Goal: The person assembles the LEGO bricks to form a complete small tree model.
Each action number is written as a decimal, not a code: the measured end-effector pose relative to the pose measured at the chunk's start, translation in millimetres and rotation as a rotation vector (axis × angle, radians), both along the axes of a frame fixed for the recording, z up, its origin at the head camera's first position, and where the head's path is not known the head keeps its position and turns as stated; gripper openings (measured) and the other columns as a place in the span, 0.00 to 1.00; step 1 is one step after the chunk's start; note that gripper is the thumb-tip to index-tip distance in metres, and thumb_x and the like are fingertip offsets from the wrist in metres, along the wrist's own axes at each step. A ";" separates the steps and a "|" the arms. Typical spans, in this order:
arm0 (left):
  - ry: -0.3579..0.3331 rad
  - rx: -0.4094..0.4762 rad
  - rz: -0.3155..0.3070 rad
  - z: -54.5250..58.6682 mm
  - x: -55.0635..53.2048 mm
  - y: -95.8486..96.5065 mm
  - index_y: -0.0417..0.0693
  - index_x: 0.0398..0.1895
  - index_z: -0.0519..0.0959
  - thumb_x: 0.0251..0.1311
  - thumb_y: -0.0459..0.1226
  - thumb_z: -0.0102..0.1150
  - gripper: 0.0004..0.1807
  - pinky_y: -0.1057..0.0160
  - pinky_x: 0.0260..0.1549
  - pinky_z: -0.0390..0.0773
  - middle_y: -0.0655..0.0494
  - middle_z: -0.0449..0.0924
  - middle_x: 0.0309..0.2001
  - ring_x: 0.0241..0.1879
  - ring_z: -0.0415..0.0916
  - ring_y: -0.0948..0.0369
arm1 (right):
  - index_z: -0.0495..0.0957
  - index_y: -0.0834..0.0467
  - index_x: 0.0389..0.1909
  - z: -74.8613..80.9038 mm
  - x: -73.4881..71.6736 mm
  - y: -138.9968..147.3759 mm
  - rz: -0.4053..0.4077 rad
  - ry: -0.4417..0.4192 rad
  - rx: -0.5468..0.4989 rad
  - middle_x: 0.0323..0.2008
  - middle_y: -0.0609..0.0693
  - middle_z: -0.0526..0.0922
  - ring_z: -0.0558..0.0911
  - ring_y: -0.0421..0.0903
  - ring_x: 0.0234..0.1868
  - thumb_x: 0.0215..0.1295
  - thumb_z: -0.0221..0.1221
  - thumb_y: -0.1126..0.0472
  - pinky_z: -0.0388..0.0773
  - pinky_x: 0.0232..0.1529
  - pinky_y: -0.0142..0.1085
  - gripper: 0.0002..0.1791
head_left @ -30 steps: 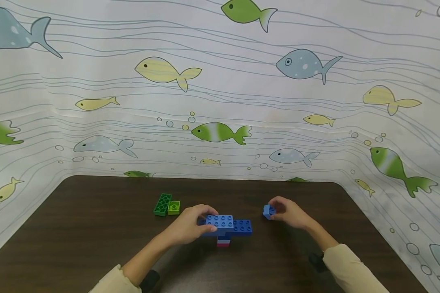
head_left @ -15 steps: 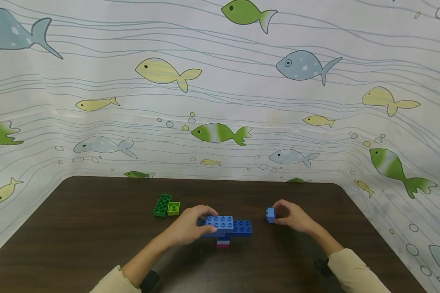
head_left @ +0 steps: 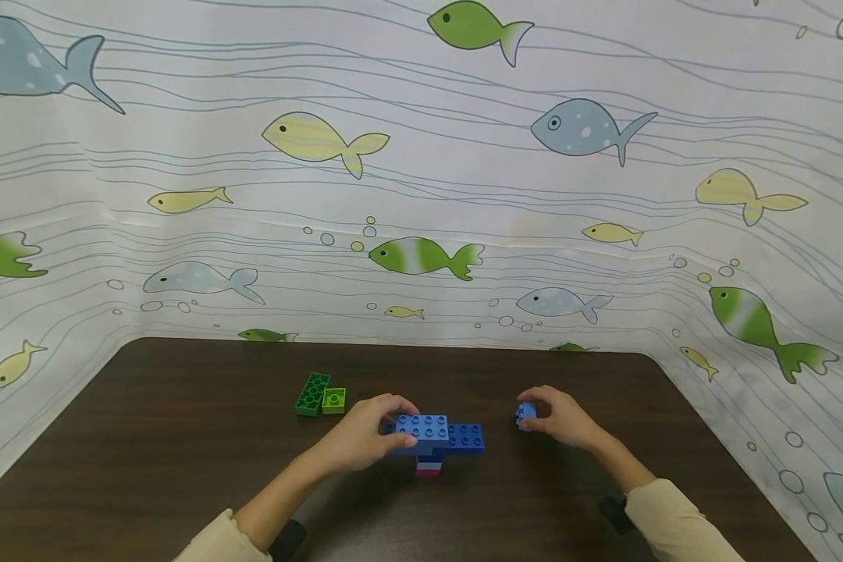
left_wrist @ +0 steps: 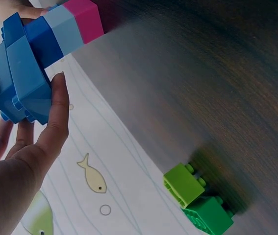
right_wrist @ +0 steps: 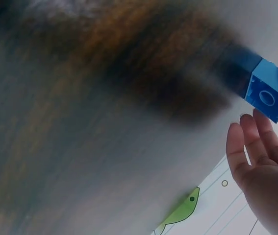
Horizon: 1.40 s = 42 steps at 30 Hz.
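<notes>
Gripping, left hand [head_left: 365, 439]: fingers curled round the blue model [head_left: 428, 428].
Pinching, right hand [head_left: 562, 419]: fingertips on a small blue brick [head_left: 526, 416], right of the model; only the right wrist view shows its hollow underside.
Table [head_left: 183, 468]: green bricks [head_left: 313, 394] farther left.

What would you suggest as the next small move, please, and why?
Perhaps move the right hand leftward, toward the brick structure: that hand holds a small blue block apart from the structure, whose top studs show bare, while the left hand grips the structure.
</notes>
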<state>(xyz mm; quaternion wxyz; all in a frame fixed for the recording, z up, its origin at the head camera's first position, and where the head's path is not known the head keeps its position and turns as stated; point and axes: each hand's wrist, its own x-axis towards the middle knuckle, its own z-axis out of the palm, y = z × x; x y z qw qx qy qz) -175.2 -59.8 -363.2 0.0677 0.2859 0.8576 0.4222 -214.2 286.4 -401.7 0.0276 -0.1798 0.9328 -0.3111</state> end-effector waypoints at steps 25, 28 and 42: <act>0.006 0.010 -0.019 0.8 0.3 -0.3 0.42 0.46 0.75 0.56 0.35 0.61 0.15 0.55 0.39 0.76 0.49 0.75 0.44 0.42 0.72 0.53 | 0.73 0.60 0.47 46.4 15.2 -27.6 0.174 -0.038 -0.178 0.40 0.52 0.77 0.76 0.50 0.41 0.56 0.63 0.62 0.76 0.40 0.36 0.17; 0.008 0.009 -0.020 0.7 -0.1 -0.4 0.42 0.46 0.75 0.56 0.35 0.61 0.15 0.55 0.39 0.76 0.49 0.75 0.44 0.41 0.72 0.53 | 0.73 0.59 0.46 54.6 20.9 -39.0 0.212 -0.041 -0.195 0.41 0.52 0.77 0.75 0.51 0.42 0.57 0.63 0.62 0.75 0.41 0.38 0.17; -0.004 0.009 -0.020 0.2 -0.6 0.2 0.41 0.46 0.75 0.56 0.35 0.61 0.15 0.55 0.38 0.77 0.49 0.75 0.44 0.41 0.73 0.53 | 0.73 0.56 0.46 51.5 41.8 -79.6 0.276 -0.094 -0.246 0.43 0.48 0.77 0.77 0.47 0.44 0.57 0.63 0.60 0.74 0.45 0.40 0.16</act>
